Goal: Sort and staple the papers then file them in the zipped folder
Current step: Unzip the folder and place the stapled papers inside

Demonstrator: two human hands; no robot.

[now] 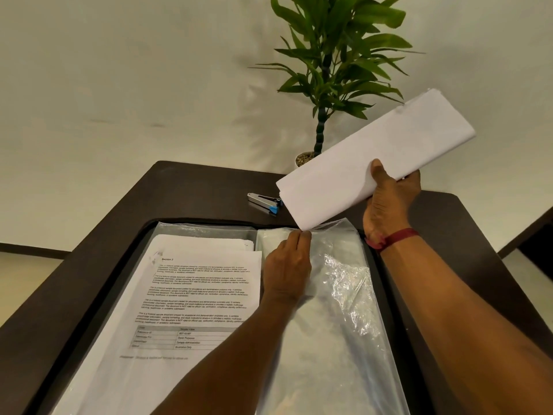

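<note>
Head view: the bundle of papers [377, 157] is gripped by the right hand [389, 199], thumb on top, long axis slanting up and right. Its lower corner is hung just over the mouth of the clear sleeve [338, 310], beside the left hand [285, 268]. That hand's fingers [300, 236] are laid nearly straight on the lip; a pinch cannot be told.

Two hands: left hand [285, 265] and right hand [389, 202]. Two lots of paper: one bent white paper bundle [374, 163] in the right hand, and one printed white paper stack [203, 283] just left of the left hand. One open black zipped folder [209, 220]. One silver-and-blue metal stapler [264, 201] beyond the left hand. One green potted plant [335, 55]. One red wristband [395, 236]. One dark worktop [194, 187].
</note>
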